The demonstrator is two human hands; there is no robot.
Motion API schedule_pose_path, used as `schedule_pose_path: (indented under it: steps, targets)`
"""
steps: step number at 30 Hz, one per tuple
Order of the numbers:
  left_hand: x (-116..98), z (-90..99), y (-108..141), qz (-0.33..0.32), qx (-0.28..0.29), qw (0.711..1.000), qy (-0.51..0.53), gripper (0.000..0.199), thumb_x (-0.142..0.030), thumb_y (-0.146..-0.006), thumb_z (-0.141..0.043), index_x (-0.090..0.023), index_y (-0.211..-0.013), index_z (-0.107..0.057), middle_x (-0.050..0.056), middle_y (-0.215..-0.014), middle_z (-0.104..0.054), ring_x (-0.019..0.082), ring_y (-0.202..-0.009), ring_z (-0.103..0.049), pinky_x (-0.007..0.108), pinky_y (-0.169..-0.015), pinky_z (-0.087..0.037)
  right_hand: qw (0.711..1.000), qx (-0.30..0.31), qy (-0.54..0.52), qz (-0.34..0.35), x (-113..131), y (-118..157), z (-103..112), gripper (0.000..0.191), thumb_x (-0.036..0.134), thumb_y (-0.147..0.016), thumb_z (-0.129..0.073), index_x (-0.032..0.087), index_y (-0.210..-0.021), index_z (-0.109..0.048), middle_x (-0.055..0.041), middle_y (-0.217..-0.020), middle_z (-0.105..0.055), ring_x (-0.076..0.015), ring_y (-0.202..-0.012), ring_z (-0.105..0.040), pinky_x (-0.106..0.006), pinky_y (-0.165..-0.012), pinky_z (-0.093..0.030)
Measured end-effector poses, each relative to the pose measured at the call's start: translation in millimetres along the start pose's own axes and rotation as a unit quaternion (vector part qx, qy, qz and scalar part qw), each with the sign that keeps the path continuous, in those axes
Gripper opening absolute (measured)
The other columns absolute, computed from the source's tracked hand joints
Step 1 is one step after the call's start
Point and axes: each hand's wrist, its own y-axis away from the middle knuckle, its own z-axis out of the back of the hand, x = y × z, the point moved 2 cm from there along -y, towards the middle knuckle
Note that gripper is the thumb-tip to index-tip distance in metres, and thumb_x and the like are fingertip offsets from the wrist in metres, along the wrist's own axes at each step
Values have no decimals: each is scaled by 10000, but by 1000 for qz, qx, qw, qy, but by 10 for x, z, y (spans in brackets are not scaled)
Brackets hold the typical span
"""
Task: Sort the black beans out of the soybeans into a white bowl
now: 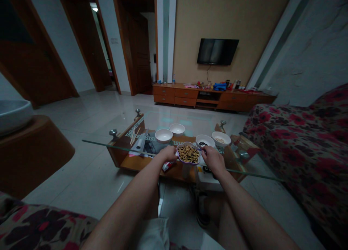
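1. Holding the purple-rimmed dish (190, 164) of mixed tan and dark beans (187, 153) over the near edge of the glass surface (98, 143) looks like the step in hand
2. The left hand (170, 154) is clamped on the dish's left rim; the right hand (214, 160) is at its right rim, its exact grip unclear
3. Any next move calls for a level dish
4. Dark pieces (202, 144) lie in one right-hand bowl (205, 138), pale pieces (219, 140) in the other (221, 134)
5. Print on the box (208, 179) is unreadable

The television (218, 51) hangs above a wooden cabinet (186, 96) holding, seemingly, bottles (237, 84).
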Motion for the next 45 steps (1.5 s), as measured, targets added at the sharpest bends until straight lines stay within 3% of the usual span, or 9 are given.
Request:
schedule_pose_path:
  steps: [15,24,45]
  targets:
    - [-8,-5,-13,-1,10,1000,-16,266,-272,-852,-622,-154,-1027,-784,131,-1052,-783,251,-906,-731,286,-770,-548,1000,13,-9,10,12,-16,-15,229,263,-1010,-491,200,-1076,-701,-86,-1135,-730,-207,-1025,-671,-277,-783,-419]
    - [-2,-25,-10,4,2,1000,-7,273,-336,-869,-633,-160,-1014,-782,143,-1034,-783,266,-915,-733,301,-783,-547,995,34,-53,82,192,-46,-97,216,242,-971,-538,201,-1096,-709,-81,-1136,-740,-195,-1051,-661,-261,-868,-422]
    - [-10,-27,-10,4,4,1000,-5,290,-342,-863,-639,-168,-1046,-781,139,-1067,-779,265,-948,-733,297,-816,-549,996,38,-26,79,291,-28,-63,229,250,-971,-513,206,-1076,-712,-86,-1121,-733,-199,-1021,-657,-267,-835,-422]
